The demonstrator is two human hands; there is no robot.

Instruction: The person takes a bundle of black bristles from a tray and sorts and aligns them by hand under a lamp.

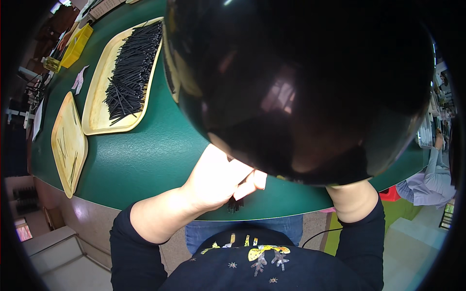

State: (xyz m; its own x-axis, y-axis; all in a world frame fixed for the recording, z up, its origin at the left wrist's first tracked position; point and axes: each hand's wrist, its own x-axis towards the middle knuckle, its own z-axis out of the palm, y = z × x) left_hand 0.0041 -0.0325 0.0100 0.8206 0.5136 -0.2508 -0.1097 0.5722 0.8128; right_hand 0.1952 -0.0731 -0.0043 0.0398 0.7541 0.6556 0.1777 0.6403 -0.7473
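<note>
Your left hand [218, 179] clamped on sticks [235, 204]: thin black bundle, ends poking below fist. Right hand behind black dome [301, 87], grip untellable.

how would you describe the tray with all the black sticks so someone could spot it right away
Start at the green table and look to its upper left, beyond the left hand. Two yellow trays lie there side by side. The tray of black sticks is the larger one, nearer the table's middle, heaped with thin black sticks; the smaller tray at the edge holds only a few.

Bright overhead light – glare washes left hand [218, 179]; black blurred dome [301, 87] reflects room; fisheye rim dark.
</note>
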